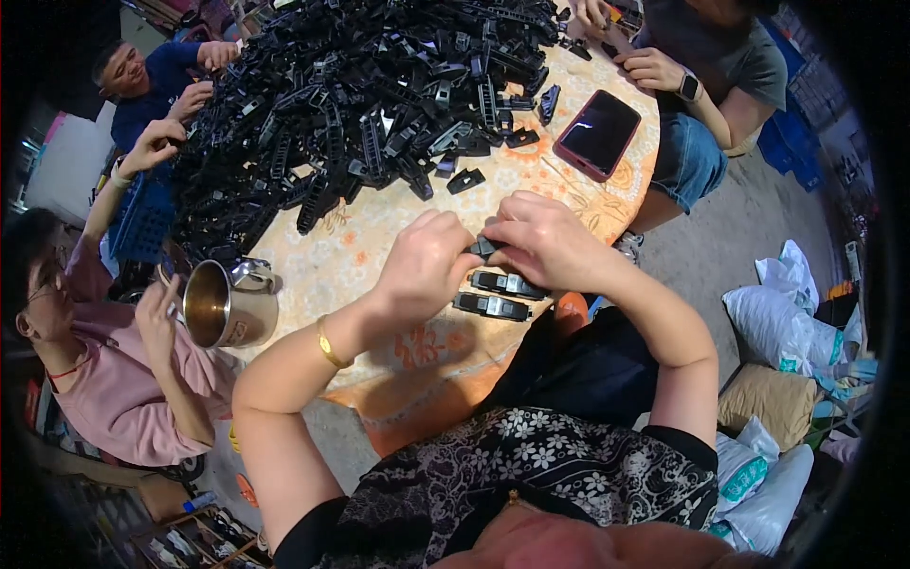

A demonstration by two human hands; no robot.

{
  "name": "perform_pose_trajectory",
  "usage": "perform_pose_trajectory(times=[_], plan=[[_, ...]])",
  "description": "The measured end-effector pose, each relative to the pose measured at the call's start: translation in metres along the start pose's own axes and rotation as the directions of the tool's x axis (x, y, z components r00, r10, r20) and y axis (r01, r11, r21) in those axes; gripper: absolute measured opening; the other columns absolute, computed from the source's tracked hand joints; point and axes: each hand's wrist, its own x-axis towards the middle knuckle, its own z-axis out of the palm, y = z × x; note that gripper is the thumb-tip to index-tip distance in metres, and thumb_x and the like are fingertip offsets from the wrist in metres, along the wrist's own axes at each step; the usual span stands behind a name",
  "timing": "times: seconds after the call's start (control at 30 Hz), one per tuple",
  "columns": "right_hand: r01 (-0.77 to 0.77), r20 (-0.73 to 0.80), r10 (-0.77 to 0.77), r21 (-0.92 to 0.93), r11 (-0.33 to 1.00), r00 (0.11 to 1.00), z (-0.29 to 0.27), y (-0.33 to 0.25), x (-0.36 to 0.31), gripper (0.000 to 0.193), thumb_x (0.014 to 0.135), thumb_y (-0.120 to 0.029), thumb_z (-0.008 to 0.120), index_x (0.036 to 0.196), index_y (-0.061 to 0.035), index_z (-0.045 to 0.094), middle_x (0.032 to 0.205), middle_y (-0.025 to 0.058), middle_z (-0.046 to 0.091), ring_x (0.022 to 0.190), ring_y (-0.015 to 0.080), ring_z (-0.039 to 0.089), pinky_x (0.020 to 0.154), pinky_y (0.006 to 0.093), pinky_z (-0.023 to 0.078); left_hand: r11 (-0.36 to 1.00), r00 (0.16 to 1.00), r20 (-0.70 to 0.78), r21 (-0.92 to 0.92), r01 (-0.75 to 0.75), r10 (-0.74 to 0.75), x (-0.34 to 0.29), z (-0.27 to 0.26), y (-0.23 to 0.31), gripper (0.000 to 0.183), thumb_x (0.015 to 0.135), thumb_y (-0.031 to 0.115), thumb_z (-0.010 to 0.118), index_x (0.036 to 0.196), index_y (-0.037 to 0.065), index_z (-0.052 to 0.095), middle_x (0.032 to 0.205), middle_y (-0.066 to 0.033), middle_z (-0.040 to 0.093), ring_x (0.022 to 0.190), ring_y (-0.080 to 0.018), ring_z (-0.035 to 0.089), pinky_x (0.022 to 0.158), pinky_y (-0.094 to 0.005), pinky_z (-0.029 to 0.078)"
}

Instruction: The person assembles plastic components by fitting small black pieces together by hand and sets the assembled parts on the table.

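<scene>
Near the table's front edge, my left hand (427,261) and my right hand (545,242) meet around a small black plastic part (485,247). Fingers of both hands pinch it from either side, hiding most of its shape. Just below it on the cloth lie two longer black plastic pieces, one above the other: the upper piece (507,284) reaches under my right hand, and the lower piece (492,305) lies by the table edge. A large heap of black plastic parts (379,104) covers the far side, with a loose black part (465,180) at its near edge.
A dark red-cased phone (597,135) lies at the right on the patterned tablecloth (379,351). At the left stands a steel mug (248,313). Co-workers sit at the left and far right, their hands near the heap. White sacks (782,322) stand on the floor at right.
</scene>
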Motion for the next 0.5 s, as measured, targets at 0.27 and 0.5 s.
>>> perform_pose_trajectory(times=[0.27,0.5], plan=[[-0.086,0.086,0.075,0.127,0.988,0.993,-0.004,0.013,-0.002,0.034,0.069,-0.023,0.079,0.095,-0.0035,0.070,0.081,0.0105,0.061,0.078,0.0290,0.060,0.068,0.0369,0.049,0.925,0.938,0.202,-0.204,0.321,-0.281,0.008,-0.012,-0.001,0.018,0.070,0.014,0.077,0.075,0.001,0.065,0.075,-0.0128,0.058,0.077,-0.0315,0.058,0.071,-0.0400,0.047],[-0.325,0.161,0.291,0.632,0.703,0.943,-0.013,0.044,0.003,0.027,0.082,-0.009,0.068,0.107,0.0011,0.065,0.100,0.0100,0.065,0.090,0.0188,0.062,0.080,0.0309,0.049,0.575,0.896,-0.371,0.689,0.442,-0.244,0.009,-0.067,-0.023,0.053,0.075,0.032,0.077,0.108,-0.002,0.056,0.101,-0.0169,0.057,0.088,-0.0328,0.059,0.074,-0.0409,0.051]])
